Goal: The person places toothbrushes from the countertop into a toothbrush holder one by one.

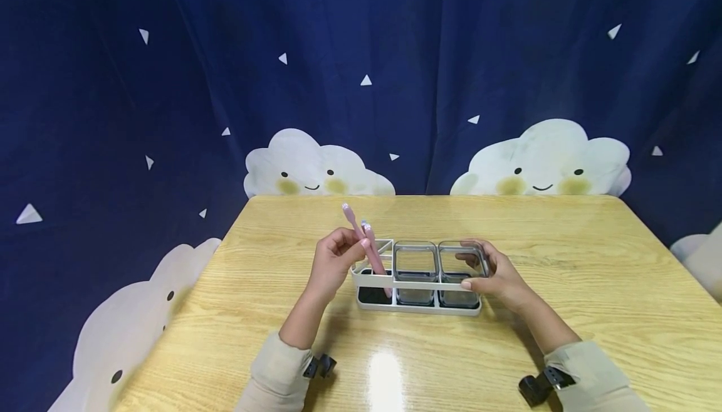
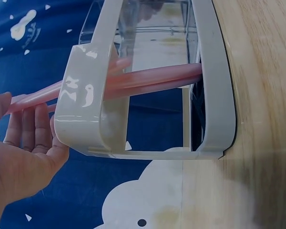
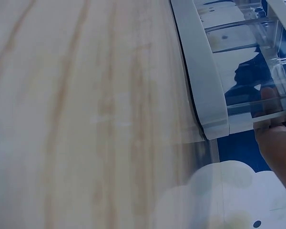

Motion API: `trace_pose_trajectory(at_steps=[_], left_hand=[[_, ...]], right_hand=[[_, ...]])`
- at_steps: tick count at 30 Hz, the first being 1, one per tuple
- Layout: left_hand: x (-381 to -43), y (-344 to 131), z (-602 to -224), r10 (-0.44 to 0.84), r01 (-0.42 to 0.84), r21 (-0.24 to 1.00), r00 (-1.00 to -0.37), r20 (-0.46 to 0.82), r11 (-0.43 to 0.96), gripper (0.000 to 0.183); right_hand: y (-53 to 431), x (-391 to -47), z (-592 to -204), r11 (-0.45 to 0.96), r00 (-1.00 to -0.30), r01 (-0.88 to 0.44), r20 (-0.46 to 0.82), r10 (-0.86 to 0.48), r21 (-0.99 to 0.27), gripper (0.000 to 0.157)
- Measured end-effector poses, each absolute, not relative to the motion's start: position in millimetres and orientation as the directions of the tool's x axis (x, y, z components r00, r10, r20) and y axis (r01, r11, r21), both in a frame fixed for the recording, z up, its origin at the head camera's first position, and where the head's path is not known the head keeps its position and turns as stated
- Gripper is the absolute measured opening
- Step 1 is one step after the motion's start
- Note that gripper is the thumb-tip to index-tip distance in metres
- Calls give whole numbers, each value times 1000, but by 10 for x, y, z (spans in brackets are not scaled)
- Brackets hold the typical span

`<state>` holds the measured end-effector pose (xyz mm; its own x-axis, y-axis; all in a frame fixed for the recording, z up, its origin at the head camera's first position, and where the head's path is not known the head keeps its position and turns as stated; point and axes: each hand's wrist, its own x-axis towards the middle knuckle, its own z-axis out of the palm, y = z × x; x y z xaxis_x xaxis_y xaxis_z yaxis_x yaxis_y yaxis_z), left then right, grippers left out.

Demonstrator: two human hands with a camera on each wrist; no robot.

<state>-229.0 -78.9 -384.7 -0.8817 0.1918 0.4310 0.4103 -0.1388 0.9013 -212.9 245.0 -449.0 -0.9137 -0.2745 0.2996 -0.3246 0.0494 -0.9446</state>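
Note:
A white toothbrush holder (image 1: 417, 310) stands on the table, with an open section at its left and two clear square cups, a middle cup (image 1: 415, 260) and a right cup (image 1: 458, 258). Two pink toothbrushes lean in the left section; the taller toothbrush (image 1: 350, 213) rises above the shorter toothbrush (image 1: 369, 232). Between thumb and fingers my left hand (image 1: 331, 268) pinches a pink toothbrush handle (image 2: 35, 98) just above the rack. My right hand (image 1: 507, 281) grips the holder's right end, thumb on the front rail and fingers behind the right cup.
The wooden table (image 1: 271, 274) extends around the holder on all sides. Behind it hangs a dark blue curtain (image 1: 338, 36) with white triangles. Cloud shapes (image 1: 541, 158) line the table's far edge. Black wrist cameras sit on both sleeves.

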Motion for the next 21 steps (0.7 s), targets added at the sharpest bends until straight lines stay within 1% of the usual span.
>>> trace_pose_trajectory(at_steps=[7, 13, 17, 21], left_hand=[[-2282, -810, -3853, 178, 426, 904, -887, 425, -35, 11], [-2266, -819, -3856, 189, 429, 903, -886, 424, -13, 12], [-2146, -801, -3703, 208, 429, 903, -884, 419, 5, 7], [-2055, -795, -3590, 237, 416, 909, -885, 400, 19, 7]], right_hand=[[2449, -2124, -4497, 48, -913, -328, 303, -273, -943, 69], [2447, -2122, -4490, 37, -909, -332, 309, -278, -943, 69], [2439, -2115, -4482, 35, -910, -327, 305, -281, -944, 69], [2436, -2110, -4475, 43, -913, -323, 299, -277, -945, 69]])
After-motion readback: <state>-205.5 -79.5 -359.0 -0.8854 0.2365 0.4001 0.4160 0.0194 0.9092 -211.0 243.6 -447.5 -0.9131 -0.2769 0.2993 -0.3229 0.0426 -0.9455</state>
